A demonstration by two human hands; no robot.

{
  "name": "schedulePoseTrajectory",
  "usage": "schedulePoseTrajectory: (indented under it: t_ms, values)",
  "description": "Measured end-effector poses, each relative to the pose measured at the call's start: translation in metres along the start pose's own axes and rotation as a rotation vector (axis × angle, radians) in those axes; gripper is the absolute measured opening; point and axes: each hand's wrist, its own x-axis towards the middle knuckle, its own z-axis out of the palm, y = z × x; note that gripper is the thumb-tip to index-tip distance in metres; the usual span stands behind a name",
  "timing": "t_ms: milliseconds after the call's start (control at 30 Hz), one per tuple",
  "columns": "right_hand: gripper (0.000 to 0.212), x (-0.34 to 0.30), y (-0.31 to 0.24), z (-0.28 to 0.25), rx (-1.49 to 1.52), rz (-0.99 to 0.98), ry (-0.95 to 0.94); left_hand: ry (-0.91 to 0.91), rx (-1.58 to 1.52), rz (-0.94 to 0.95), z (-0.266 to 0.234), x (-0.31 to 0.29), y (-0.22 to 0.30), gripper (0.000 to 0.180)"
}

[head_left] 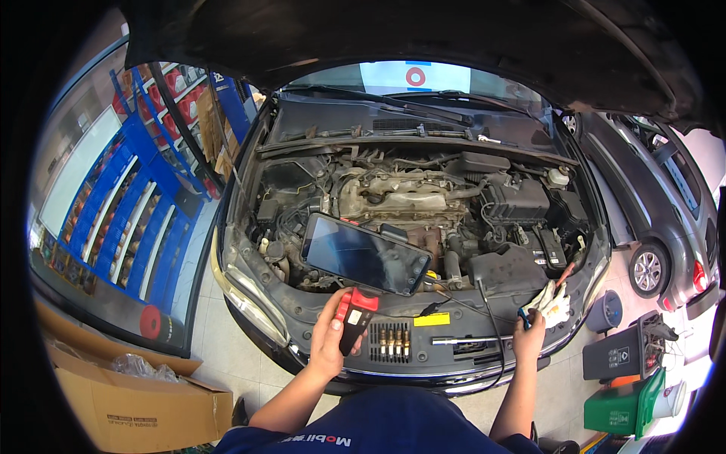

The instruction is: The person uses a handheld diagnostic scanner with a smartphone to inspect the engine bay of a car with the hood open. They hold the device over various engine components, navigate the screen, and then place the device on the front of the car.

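My left hand point(331, 340) is closed around the red-and-black handle point(358, 314) of a handheld device. Above that handle a wide dark screen point(368, 253), shaped like a phone, tilts over the front of the engine bay. My right hand point(528, 333) is closed on a small blue-and-black piece point(522, 315), its kind unclear. A thin black cable point(491, 321) loops down close to this hand. Just beyond it a crumpled white cloth point(550, 304) lies on the car's front panel. Several spark plugs point(394, 341) stand in a row between my hands.
The engine point(401, 193) sits exposed beneath the raised hood point(393, 38). A metal extension bar point(461, 340) lies on the front panel beside a yellow label point(432, 319). Bins point(620, 405) and a grey car point(643, 189) stand right; a cardboard box point(140, 408) and blue shelves point(125, 212) left.
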Motion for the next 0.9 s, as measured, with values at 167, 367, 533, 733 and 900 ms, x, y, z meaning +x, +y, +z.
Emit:
schedulePoseTrajectory:
  t_ms: [167, 367, 533, 733, 900]
  values:
    - [0.032, -0.005, -0.027, 0.003, 0.058, -0.043, -0.023, -0.006, 0.047, -0.018, 0.004, 0.002, -0.002, 0.086]
    - [0.029, -0.027, -0.013, 0.0, -0.045, 0.071, -0.203, -0.01, 0.091, -0.03, 0.004, 0.003, -0.011, 0.082]
    - [0.042, -0.037, 0.011, 0.001, -0.269, 0.153, -0.327, 0.0, 0.094, -0.058, 0.007, 0.001, -0.015, 0.082]
    - [0.023, -0.038, 0.02, 0.01, -0.244, 0.167, -0.318, -0.019, 0.068, -0.086, 0.01, 0.004, -0.019, 0.084]
    - [0.025, -0.038, 0.018, 0.007, -0.128, 0.144, -0.278, 0.027, 0.115, -0.101, 0.009, 0.001, -0.027, 0.085]
